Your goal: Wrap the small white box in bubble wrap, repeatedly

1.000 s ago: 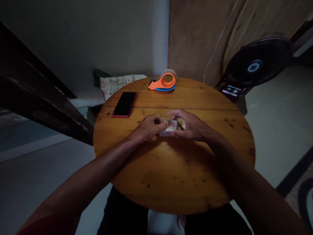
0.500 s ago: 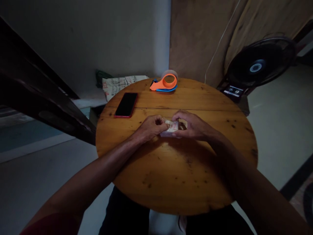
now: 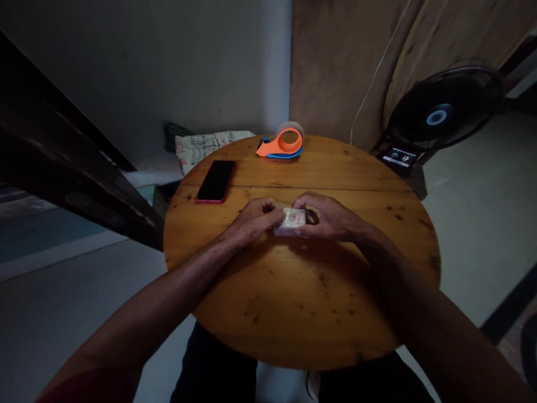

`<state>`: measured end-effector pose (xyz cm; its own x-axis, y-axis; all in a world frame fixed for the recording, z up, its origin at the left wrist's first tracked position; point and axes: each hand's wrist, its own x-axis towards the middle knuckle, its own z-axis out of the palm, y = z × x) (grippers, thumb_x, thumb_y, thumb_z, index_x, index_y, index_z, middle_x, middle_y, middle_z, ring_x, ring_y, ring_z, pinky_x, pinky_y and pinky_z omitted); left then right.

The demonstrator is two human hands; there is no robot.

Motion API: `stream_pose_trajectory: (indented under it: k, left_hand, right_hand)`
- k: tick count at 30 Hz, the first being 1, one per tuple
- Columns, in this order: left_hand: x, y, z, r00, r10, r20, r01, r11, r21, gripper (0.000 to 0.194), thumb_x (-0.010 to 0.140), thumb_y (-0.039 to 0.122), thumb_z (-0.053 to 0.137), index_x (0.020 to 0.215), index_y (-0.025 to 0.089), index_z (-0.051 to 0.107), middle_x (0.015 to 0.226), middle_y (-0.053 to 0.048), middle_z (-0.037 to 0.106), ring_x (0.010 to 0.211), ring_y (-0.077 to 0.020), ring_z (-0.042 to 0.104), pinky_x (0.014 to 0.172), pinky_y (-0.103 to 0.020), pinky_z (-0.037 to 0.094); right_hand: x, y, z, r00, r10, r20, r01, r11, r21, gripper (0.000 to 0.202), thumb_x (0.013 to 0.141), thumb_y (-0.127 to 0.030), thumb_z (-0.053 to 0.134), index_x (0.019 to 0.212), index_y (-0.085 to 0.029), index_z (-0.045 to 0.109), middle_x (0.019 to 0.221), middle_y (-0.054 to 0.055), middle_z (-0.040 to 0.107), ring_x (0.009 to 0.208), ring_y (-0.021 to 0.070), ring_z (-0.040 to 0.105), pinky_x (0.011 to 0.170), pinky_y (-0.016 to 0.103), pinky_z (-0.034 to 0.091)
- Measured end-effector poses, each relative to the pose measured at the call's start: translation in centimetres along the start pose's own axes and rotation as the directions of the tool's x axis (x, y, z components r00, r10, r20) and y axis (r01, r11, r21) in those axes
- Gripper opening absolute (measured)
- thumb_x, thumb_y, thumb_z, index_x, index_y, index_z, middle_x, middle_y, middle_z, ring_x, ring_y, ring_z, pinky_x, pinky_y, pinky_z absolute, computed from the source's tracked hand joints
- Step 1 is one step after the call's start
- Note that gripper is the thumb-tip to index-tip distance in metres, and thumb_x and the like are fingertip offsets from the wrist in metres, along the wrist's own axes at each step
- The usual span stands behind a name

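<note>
A small pale box (image 3: pixel 292 219) with faint reddish print lies between my hands over the middle of the round wooden table (image 3: pixel 268 313). My left hand (image 3: pixel 260 215) is closed at its left end, thumb and fingertips pressed to it. From the other side my right hand (image 3: pixel 329 216) grips the right end, thumb along the near edge and fingers along the far one. A brown patch shows in the gap of the right hand; what it is I cannot tell. The box's underside is hidden.
An orange and blue tape dispenser (image 3: pixel 283 144) stands at the table's far edge. A phone with a red edge (image 3: pixel 216 181) lies at the left. Beyond the table are a printed sack (image 3: pixel 201 146) and a dark fan (image 3: pixel 438 115) at the right.
My left thumb has drawn back a little to the left, baring more of the box's top. The right hand keeps its grip almost in place.
</note>
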<state>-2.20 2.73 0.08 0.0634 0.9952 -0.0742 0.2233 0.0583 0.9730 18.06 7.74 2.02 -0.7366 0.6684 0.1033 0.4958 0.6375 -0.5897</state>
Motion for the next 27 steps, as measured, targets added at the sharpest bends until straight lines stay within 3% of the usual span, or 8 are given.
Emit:
stream_pose_trajectory:
  k: [3, 6, 9, 14, 23, 27]
  left_hand:
    - [0.06, -0.19, -0.05, 0.981, 0.126, -0.149, -0.130, 0.991, -0.021, 0.014, 0.070, 0.026, 0.059, 0.063, 0.017, 0.051, 0.058, 0.004, 0.050, 0.054, -0.0081, 0.045, 0.053, -0.021, 0.038]
    - [-0.05, -0.13, 0.04, 0.930, 0.261, -0.258, -0.245, 0.965, 0.091, 0.013, 0.071, 0.027, 0.065, 0.075, 0.017, 0.058, 0.073, 0.002, 0.057, 0.062, -0.0087, 0.048, 0.058, -0.021, 0.040]
    - [-0.30, -0.03, 0.20, 0.947, 0.255, -0.194, -0.225, 0.961, 0.163, 0.027, 0.073, 0.034, 0.068, 0.093, 0.017, 0.063, 0.092, -0.002, 0.063, 0.067, -0.0094, 0.051, 0.060, -0.022, 0.042]
    - [-0.31, -0.32, 0.58, 0.984, 0.179, 0.004, -0.179, 0.982, 0.056, 0.044, 0.073, 0.038, 0.071, 0.109, 0.015, 0.059, 0.095, -0.005, 0.066, 0.076, -0.0141, 0.060, 0.068, -0.026, 0.049]
    - [0.01, -0.39, 0.71, 0.987, 0.149, 0.062, -0.144, 0.987, -0.065, 0.058, 0.068, 0.028, 0.071, 0.121, 0.016, 0.051, 0.115, -0.009, 0.059, 0.089, -0.0150, 0.060, 0.076, -0.027, 0.049]
    - [0.29, -0.62, 0.71, 0.983, 0.155, 0.098, -0.141, 0.981, -0.132, 0.063, 0.068, 0.026, 0.072, 0.125, 0.016, 0.047, 0.111, -0.008, 0.060, 0.090, -0.0147, 0.060, 0.079, -0.027, 0.049]
  right_hand:
    - [0.02, 0.13, 0.02, 1.000, -0.012, 0.001, 0.012, 1.000, -0.014, 0.035, 0.070, -0.035, 0.071, 0.100, -0.020, 0.064, 0.100, 0.005, 0.067, 0.085, 0.0198, 0.061, 0.073, 0.030, 0.045]
    - [0.00, 0.09, 0.02, 1.000, -0.024, -0.004, 0.023, 0.999, -0.030, 0.036, 0.070, -0.037, 0.071, 0.100, -0.019, 0.063, 0.101, 0.006, 0.067, 0.086, 0.0202, 0.061, 0.074, 0.031, 0.045]
    - [-0.05, 0.03, 0.04, 0.999, -0.031, -0.013, 0.030, 0.999, -0.034, 0.039, 0.069, -0.038, 0.073, 0.102, -0.019, 0.063, 0.102, 0.006, 0.068, 0.087, 0.0203, 0.061, 0.075, 0.031, 0.045]
    - [-0.16, -0.03, 0.09, 0.999, -0.045, -0.020, 0.045, 0.999, -0.027, 0.041, 0.070, -0.038, 0.074, 0.105, -0.022, 0.062, 0.101, 0.004, 0.068, 0.084, 0.0193, 0.061, 0.073, 0.031, 0.045]
    - [-0.26, 0.40, -0.20, 0.995, -0.091, -0.029, 0.091, 0.996, 0.009, 0.050, 0.070, -0.041, 0.075, 0.113, -0.023, 0.060, 0.111, 0.004, 0.066, 0.095, 0.0206, 0.061, 0.080, 0.032, 0.045]
    - [-0.19, 0.30, -0.20, 0.994, -0.107, -0.019, 0.107, 0.994, -0.006, 0.044, 0.070, -0.044, 0.075, 0.106, -0.022, 0.062, 0.106, 0.004, 0.068, 0.090, 0.0198, 0.061, 0.077, 0.030, 0.044]
